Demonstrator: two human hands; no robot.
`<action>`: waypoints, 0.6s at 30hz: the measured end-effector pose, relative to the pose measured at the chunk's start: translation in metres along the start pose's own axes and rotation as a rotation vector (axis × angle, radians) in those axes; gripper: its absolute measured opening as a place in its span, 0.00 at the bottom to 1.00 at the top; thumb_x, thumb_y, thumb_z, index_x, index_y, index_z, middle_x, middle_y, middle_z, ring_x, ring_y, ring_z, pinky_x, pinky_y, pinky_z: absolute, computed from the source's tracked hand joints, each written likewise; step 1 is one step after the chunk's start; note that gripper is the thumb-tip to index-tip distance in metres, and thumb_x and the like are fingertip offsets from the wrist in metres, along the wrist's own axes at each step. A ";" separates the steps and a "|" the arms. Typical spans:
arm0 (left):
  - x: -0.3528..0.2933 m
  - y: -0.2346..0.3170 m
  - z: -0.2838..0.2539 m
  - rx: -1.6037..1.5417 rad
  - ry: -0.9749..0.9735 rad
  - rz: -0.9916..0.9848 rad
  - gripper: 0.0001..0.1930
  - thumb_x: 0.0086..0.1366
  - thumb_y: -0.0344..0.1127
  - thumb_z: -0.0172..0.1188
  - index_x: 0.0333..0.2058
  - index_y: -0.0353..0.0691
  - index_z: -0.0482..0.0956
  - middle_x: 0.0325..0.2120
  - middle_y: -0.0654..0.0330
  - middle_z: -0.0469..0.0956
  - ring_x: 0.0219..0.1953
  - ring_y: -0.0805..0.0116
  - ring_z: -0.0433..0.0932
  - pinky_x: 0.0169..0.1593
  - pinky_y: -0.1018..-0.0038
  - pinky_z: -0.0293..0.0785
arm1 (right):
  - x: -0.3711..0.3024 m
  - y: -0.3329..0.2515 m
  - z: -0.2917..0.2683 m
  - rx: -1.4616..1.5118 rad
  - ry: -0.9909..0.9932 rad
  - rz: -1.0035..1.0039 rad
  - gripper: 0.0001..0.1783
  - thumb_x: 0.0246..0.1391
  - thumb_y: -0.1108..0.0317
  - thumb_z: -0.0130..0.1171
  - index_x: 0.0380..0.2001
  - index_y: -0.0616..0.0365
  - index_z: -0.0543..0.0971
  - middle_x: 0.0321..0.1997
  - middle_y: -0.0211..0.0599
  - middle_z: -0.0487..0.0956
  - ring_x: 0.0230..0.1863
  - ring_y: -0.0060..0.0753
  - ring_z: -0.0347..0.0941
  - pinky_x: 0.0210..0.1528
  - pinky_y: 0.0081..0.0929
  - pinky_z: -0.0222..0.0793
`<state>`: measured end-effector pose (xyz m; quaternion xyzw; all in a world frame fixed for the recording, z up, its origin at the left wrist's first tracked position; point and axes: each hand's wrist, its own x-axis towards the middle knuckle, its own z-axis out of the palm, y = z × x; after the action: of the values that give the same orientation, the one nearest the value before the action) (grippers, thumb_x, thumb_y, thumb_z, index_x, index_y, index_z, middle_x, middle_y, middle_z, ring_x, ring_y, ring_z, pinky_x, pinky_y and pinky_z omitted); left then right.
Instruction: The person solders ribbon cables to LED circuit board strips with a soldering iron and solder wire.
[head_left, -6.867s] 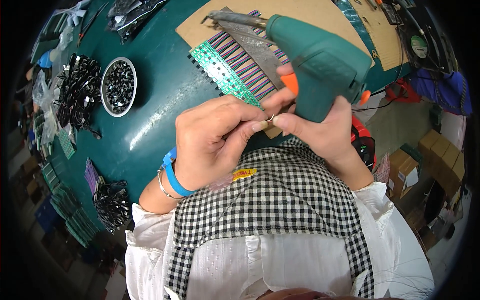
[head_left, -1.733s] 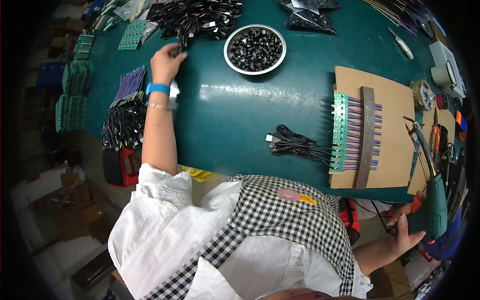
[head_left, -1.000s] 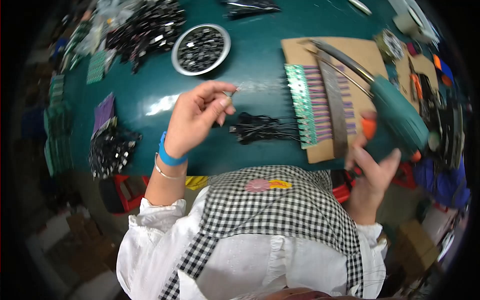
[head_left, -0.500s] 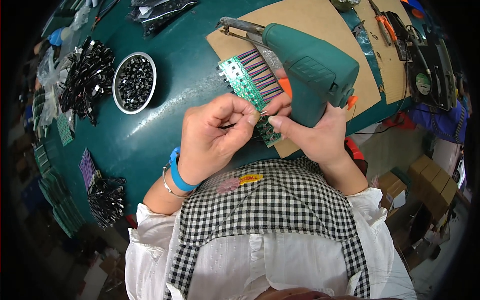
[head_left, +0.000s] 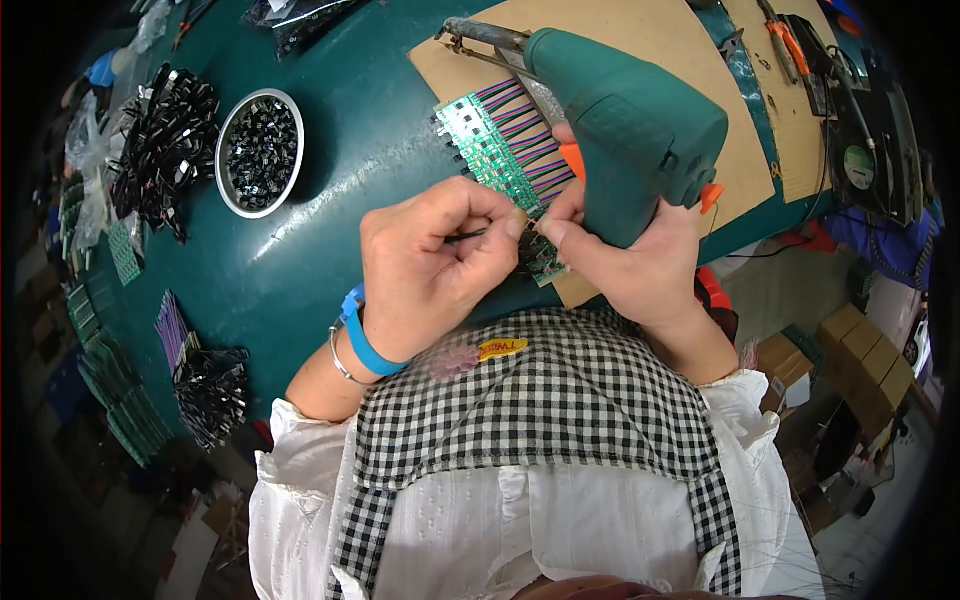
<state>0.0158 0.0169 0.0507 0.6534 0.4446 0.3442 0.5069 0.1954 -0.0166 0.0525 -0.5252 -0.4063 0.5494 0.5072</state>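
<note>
while the left hand (head_left: 435, 245) pinches a thin black cable (head_left: 465, 237) near its end, the right hand (head_left: 640, 262) wraps the handle of a green soldering gun (head_left: 640, 120), its thumb and forefinger meeting at the cable's fine wire tips. the gun's nose points to the upper left, above a cardboard sheet (head_left: 690, 70). just beyond the fingertips lies a green circuit board panel (head_left: 485, 145), partly hidden by the hands, with multicoloured wires (head_left: 522, 128) running from it over the cardboard. farther left, a metal bowl (head_left: 256, 213) of small black parts (head_left: 262, 150) stands beside heaped black cables (head_left: 165, 160)
</note>
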 end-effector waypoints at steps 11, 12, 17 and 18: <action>0.026 -0.030 -0.010 0.365 -0.095 -0.018 0.02 0.51 0.28 0.62 0.23 0.36 0.80 0.15 0.58 0.76 0.16 0.72 0.75 0.23 0.77 0.70 | -0.040 -0.003 -0.043 0.060 0.086 -0.045 0.31 0.42 0.79 0.60 0.52 0.79 0.63 0.52 0.60 0.70 0.20 0.30 0.72 0.18 0.21 0.69; 0.026 -0.032 -0.010 0.334 -0.099 -0.038 0.02 0.51 0.28 0.62 0.23 0.36 0.80 0.14 0.58 0.76 0.15 0.73 0.75 0.23 0.78 0.71 | -0.044 -0.001 -0.047 0.063 0.102 -0.047 0.33 0.42 0.76 0.61 0.52 0.80 0.63 0.51 0.61 0.71 0.19 0.30 0.72 0.17 0.21 0.68; 0.025 -0.035 -0.007 0.259 -0.083 -0.123 0.02 0.51 0.27 0.63 0.23 0.36 0.80 0.14 0.60 0.76 0.16 0.79 0.73 0.23 0.80 0.70 | -0.064 0.005 -0.066 0.097 0.138 -0.054 0.38 0.42 0.68 0.68 0.51 0.81 0.63 0.42 0.58 0.73 0.15 0.28 0.69 0.15 0.19 0.65; 0.025 -0.036 -0.007 0.244 -0.074 -0.143 0.02 0.51 0.27 0.63 0.23 0.36 0.80 0.13 0.61 0.76 0.16 0.80 0.72 0.23 0.81 0.69 | -0.067 0.005 -0.067 0.095 0.140 -0.052 0.38 0.42 0.68 0.68 0.51 0.81 0.63 0.42 0.58 0.73 0.15 0.28 0.69 0.15 0.19 0.65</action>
<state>0.0105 0.0457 0.0178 0.6889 0.5098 0.2263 0.4630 0.2568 -0.0890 0.0502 -0.5268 -0.3566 0.5169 0.5728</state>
